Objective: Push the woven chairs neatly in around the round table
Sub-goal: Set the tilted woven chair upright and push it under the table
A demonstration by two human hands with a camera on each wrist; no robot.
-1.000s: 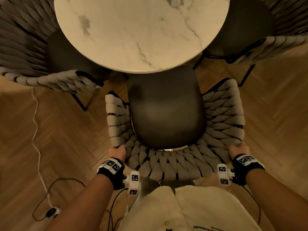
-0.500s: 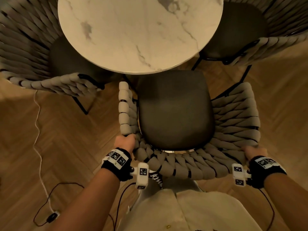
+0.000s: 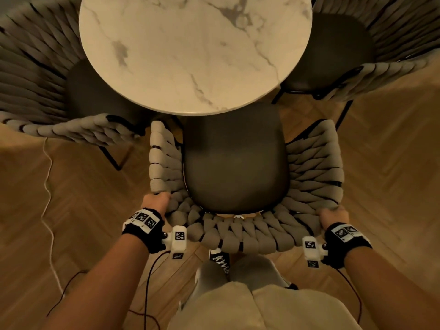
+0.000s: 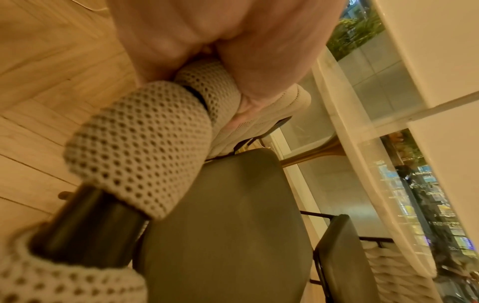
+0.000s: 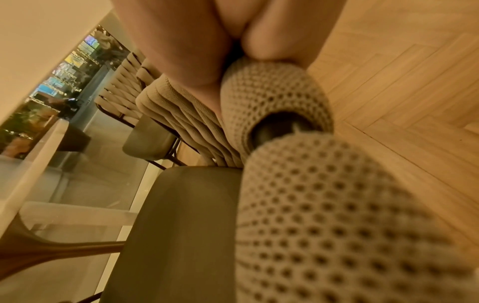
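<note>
Directly below the person, the near woven chair (image 3: 247, 234) stands with the front of its dark seat (image 3: 234, 163) tucked just under the edge of the round marble surface (image 3: 190, 48). The left hand (image 3: 157, 202) grips the back rim at the left corner, fingers (image 4: 259, 67) curled round a mesh-covered strap; the right hand (image 3: 332, 216) grips the right corner likewise. Two more woven chairs (image 3: 35, 79) flank the surface, seats partly beneath it. A white cable (image 3: 46, 186) trails across the herringbone floor (image 3: 392, 186).

Grey-veined white marble table (image 3: 190, 51), seemingly beige woven chair (image 3: 314, 167)
</note>
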